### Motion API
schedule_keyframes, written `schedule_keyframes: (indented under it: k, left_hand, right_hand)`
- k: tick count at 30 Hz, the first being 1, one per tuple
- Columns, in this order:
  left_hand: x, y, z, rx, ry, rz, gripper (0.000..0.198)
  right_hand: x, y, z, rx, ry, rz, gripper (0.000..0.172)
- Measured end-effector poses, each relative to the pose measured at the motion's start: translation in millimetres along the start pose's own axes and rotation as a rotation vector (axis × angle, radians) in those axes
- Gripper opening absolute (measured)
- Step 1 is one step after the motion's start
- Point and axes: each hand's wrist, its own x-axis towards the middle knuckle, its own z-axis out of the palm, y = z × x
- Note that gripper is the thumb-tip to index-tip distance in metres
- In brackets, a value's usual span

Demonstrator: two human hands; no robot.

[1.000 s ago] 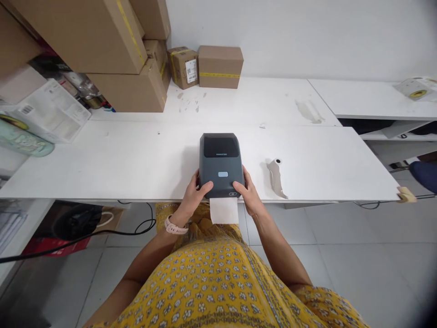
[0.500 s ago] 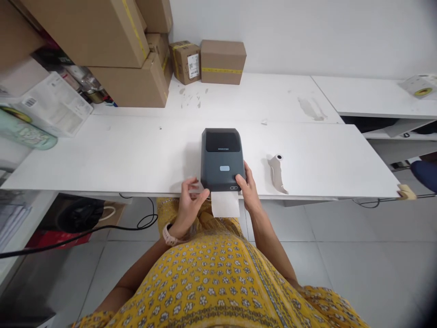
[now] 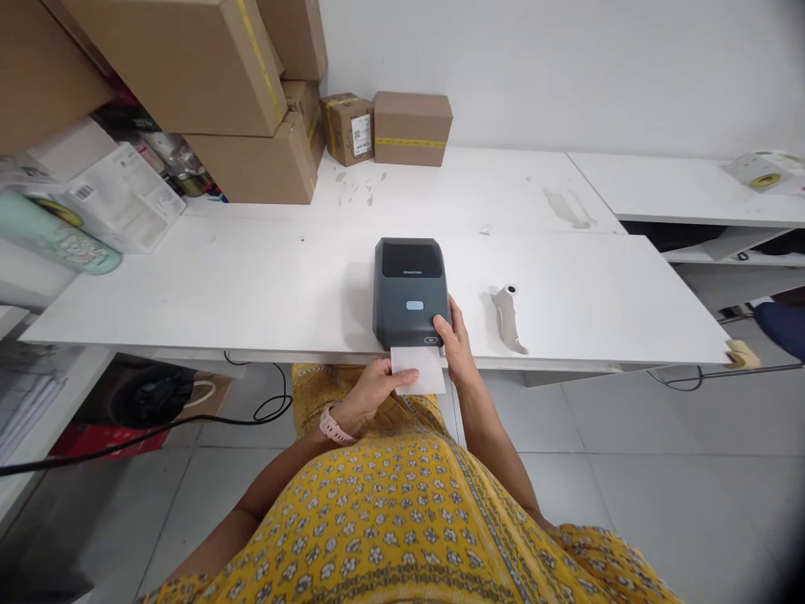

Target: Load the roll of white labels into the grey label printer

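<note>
A dark grey label printer (image 3: 411,294) stands at the front edge of the white table (image 3: 302,294). From its front slot a blank white label (image 3: 430,376) hangs out over the edge. My left hand (image 3: 376,386) pinches the label's left side, thumb on top and fingers beneath it. My right hand (image 3: 458,344) grips the printer's front right corner, its thumb on the top cover and the fingers along the side. To the right of the printer lies a small roll with a curled strip of pale backing paper (image 3: 508,319).
Cardboard boxes (image 3: 251,164) are stacked at the back left, with two smaller ones (image 3: 412,126) against the wall. A green bottle (image 3: 63,235) and a white carton (image 3: 126,197) lie at the left. A black cable (image 3: 207,418) runs below the table.
My left hand has moved from the printer's front left corner down and right onto the label, closing on it. My right hand stays on the printer. The camera view has shifted slightly.
</note>
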Motion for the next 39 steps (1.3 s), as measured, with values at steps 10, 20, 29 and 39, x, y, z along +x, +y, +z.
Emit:
schedule_keyframes:
  k: [10, 20, 29, 39]
  left_hand:
    - [-3.2, 16.7, -43.8, 0.363, -0.009, 0.06, 0.044]
    - [19.5, 38.6, -44.9, 0.352, 0.462, 0.491, 0.043]
    - [20.5, 22.7, -26.4, 0.513, 0.333, 0.529, 0.064]
    - [29.5, 54.1, -22.0, 0.407, 0.381, 0.684, 0.062]
  right_hand:
    - [-10.9, -45.7, 0.4, -0.74, -0.017, -0.507, 0.025]
    - [-1.2, -48.5, 4.0, -0.723, -0.147, -0.433, 0.022]
    - [-1.1, -2.7, -13.4, -0.231, 0.083, -0.116, 0.06]
    - [13.7, -36.6, -12.6, -0.51, 0.018, -0.339, 0.071]
